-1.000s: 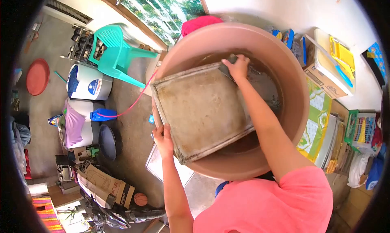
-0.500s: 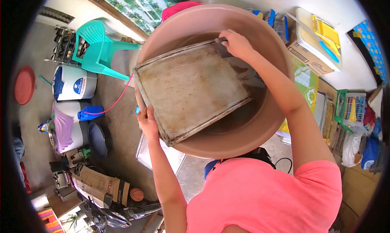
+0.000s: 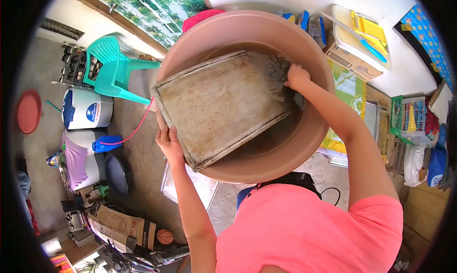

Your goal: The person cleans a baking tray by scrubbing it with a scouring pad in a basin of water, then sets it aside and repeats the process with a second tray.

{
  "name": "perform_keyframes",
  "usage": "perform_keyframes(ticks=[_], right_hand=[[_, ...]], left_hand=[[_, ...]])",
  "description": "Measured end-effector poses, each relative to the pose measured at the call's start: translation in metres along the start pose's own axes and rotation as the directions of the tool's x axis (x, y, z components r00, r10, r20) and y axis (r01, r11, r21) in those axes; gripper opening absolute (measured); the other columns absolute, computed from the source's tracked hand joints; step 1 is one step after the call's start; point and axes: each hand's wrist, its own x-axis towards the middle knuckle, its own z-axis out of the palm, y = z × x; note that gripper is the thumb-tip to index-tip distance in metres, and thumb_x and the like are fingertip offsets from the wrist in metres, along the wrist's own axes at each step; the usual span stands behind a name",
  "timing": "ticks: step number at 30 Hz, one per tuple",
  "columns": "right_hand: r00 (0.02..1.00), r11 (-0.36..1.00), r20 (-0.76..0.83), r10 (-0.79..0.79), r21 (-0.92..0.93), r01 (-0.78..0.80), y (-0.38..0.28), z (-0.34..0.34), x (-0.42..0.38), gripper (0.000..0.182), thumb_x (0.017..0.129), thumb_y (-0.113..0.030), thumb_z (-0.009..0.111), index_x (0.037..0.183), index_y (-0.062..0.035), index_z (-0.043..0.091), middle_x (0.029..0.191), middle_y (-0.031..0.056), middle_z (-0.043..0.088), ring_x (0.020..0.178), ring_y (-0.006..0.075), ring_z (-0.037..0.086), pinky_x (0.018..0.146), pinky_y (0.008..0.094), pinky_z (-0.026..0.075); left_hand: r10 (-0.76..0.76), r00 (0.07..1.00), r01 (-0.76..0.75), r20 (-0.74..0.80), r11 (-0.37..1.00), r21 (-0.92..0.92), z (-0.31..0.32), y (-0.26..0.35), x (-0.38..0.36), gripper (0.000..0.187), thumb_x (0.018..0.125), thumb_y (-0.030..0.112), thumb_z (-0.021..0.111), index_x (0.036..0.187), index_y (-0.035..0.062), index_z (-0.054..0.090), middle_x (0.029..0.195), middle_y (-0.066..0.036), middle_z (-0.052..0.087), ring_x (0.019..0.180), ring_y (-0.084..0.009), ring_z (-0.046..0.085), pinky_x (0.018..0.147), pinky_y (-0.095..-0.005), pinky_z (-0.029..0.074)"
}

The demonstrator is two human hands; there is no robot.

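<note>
A stained metal tray (image 3: pixel 223 106) lies tilted in a large brown basin (image 3: pixel 247 176), its far right end dipping into murky water. My left hand (image 3: pixel 170 143) grips the tray's near left edge at the basin rim, fingers closed round it. By the tray's right end, at the water, my right hand (image 3: pixel 297 77) is closed on a dark scrubbing pad (image 3: pixel 281 69). That pad is partly hidden and blurred.
A green plastic chair (image 3: pixel 108 70) stands beyond the basin on the left, near a blue dipper (image 3: pixel 105 143) and a dark round basin (image 3: pixel 115 174). On the right are a cardboard box (image 3: pixel 354 61) and a green basket (image 3: pixel 396 119). Another tray (image 3: pixel 190 185) lies on the floor below.
My right hand has moved right and down with the dark pad, from the tray's far edge to its right end. Water now covers that end. My left hand stays on the edge.
</note>
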Motion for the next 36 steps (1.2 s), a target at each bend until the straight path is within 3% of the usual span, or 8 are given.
perform_keyframes(ticks=[5, 8, 12, 14, 19, 25, 31, 36], right_hand=[[0.927, 0.985, 0.342, -0.153, -0.023, 0.171, 0.014, 0.055, 0.031, 0.056, 0.077, -0.017, 0.069, 0.121, 0.0024, 0.041, 0.115, 0.0279, 0.059, 0.107, 0.0416, 0.058, 0.089, 0.0447, 0.048], [0.876, 0.929, 0.331, -0.349, 0.004, 0.369, -0.002, 0.049, 0.018, 0.059, 0.078, -0.009, 0.062, 0.127, 0.0066, 0.034, 0.107, 0.0284, 0.062, 0.105, 0.0424, 0.059, 0.086, 0.0489, 0.048], [0.811, 0.737, -0.099, -0.577, 0.365, 0.569, -0.057, 0.004, -0.063, 0.045, 0.078, -0.009, 0.059, 0.115, -0.0014, 0.033, 0.092, 0.0292, 0.061, 0.089, 0.0470, 0.059, 0.077, 0.0530, 0.046], [0.817, 0.731, -0.030, -0.576, 0.428, 0.531, -0.098, -0.016, -0.097, 0.047, 0.079, -0.011, 0.058, 0.118, -0.0036, 0.034, 0.090, 0.0285, 0.061, 0.087, 0.0460, 0.060, 0.076, 0.0535, 0.046], [0.600, 0.278, -0.305, -0.739, 0.674, 0.685, -0.175, 0.002, -0.162, 0.038, 0.083, -0.016, 0.066, 0.114, -0.0048, 0.047, 0.099, 0.0221, 0.060, 0.090, 0.0410, 0.058, 0.079, 0.0454, 0.046], [0.327, 0.051, -0.609, -0.723, 0.425, 0.904, -0.204, 0.017, -0.208, 0.014, 0.081, -0.011, 0.065, 0.093, -0.0093, 0.060, 0.099, 0.0052, 0.062, 0.089, 0.0316, 0.057, 0.074, 0.0394, 0.048], [0.097, 0.042, -0.443, -0.891, 0.132, 0.990, -0.183, 0.012, -0.209, 0.020, 0.071, -0.012, 0.065, 0.091, -0.0127, 0.061, 0.091, 0.0027, 0.058, 0.083, 0.0264, 0.056, 0.071, 0.0361, 0.050], [0.141, 0.105, -0.440, -0.887, 0.106, 0.989, -0.198, 0.012, -0.221, 0.017, 0.071, -0.013, 0.064, 0.088, -0.0128, 0.060, 0.093, 0.0017, 0.057, 0.084, 0.0246, 0.056, 0.072, 0.0367, 0.050]], left_hand=[[0.068, 0.998, -0.068, -0.011, 0.997, -0.022, 0.001, -0.007, 0.001, 0.030, 0.089, 0.023, 0.063, 0.107, -0.0010, 0.063, 0.130, -0.027, 0.044, 0.120, -0.0394, 0.043, 0.103, -0.0449, 0.033], [0.080, 0.997, -0.080, -0.017, 0.997, 0.003, 0.003, -0.014, 0.003, 0.030, 0.089, 0.023, 0.062, 0.107, -0.0006, 0.064, 0.130, -0.028, 0.043, 0.122, -0.0406, 0.042, 0.103, -0.0455, 0.032], [0.067, 0.997, -0.069, -0.048, 0.997, -0.026, 0.003, -0.007, 0.000, 0.031, 0.089, 0.025, 0.062, 0.108, -0.0002, 0.065, 0.129, -0.030, 0.045, 0.119, -0.0420, 0.044, 0.102, -0.0456, 0.035], [0.050, 0.998, -0.054, -0.046, 0.995, -0.084, 0.006, -0.011, 0.002, 0.032, 0.088, 0.026, 0.063, 0.108, 0.0001, 0.065, 0.128, -0.030, 0.046, 0.119, -0.0423, 0.045, 0.101, -0.0450, 0.035], [-0.077, 0.997, 0.081, 0.032, 0.986, -0.148, 0.003, -0.002, 0.003, 0.034, 0.087, 0.028, 0.063, 0.105, 0.0003, 0.065, 0.121, -0.026, 0.050, 0.109, -0.0403, 0.053, 0.096, -0.0426, 0.041], [-0.047, 0.999, 0.048, 0.013, 0.995, -0.088, 0.001, 0.004, 0.002, 0.032, 0.088, 0.030, 0.062, 0.101, 0.0013, 0.066, 0.117, -0.029, 0.050, 0.106, -0.0440, 0.053, 0.094, -0.0441, 0.042], [-0.048, 0.999, 0.048, 0.017, 0.999, 0.007, 0.001, 0.006, 0.001, 0.031, 0.086, 0.032, 0.062, 0.101, 0.0044, 0.067, 0.116, -0.027, 0.052, 0.104, -0.0413, 0.055, 0.090, -0.0433, 0.045], [-0.098, 0.995, 0.097, 0.024, 0.994, 0.049, 0.003, 0.004, 0.003, 0.030, 0.085, 0.033, 0.062, 0.098, 0.0070, 0.067, 0.116, -0.025, 0.052, 0.095, -0.0405, 0.059, 0.086, -0.0437, 0.047]])
